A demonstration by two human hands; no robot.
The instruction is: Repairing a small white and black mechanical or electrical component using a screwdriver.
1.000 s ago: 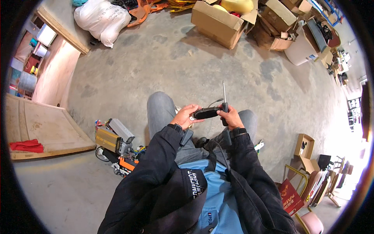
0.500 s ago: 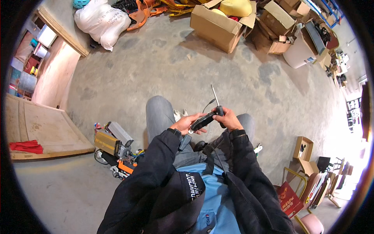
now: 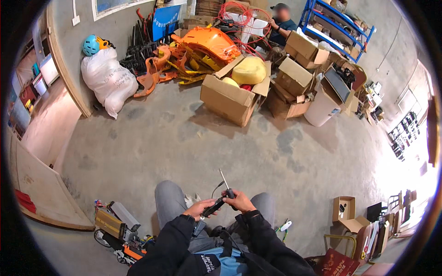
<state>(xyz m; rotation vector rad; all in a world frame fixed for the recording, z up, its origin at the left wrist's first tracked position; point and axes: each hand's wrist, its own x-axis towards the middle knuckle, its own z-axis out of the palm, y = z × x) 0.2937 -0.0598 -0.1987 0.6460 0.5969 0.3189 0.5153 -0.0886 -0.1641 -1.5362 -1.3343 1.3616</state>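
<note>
Above my lap, my left hand (image 3: pixel 198 209) is closed around a black, elongated device (image 3: pixel 212 208) whose exact kind I cannot make out. A thin black cable (image 3: pixel 216 187) curves up from the device's far end. My right hand (image 3: pixel 241 202) grips a screwdriver by its black handle (image 3: pixel 229 193), close against that end of the device. The screwdriver's metal shaft (image 3: pixel 223 178) points up and away from me. By my left wrist is a dark grey, box-shaped piece (image 3: pixel 198 228). My fingers partly cover both held things.
Gold and silver metal boxes (image 3: pixel 112 224) with wires lie left of my legs. A small white-and-green tool (image 3: pixel 285 226) lies right of them. Farther off stand cardboard boxes (image 3: pixel 225 102), a white sack (image 3: pixel 109 82) and orange plastic parts (image 3: pixel 209 43). Another person (image 3: pixel 282 30) is at the back.
The view has tilted up, so my hands sit lower in it and the back of the room with another person shows. Both hands keep hold of the device and screwdriver.
</note>
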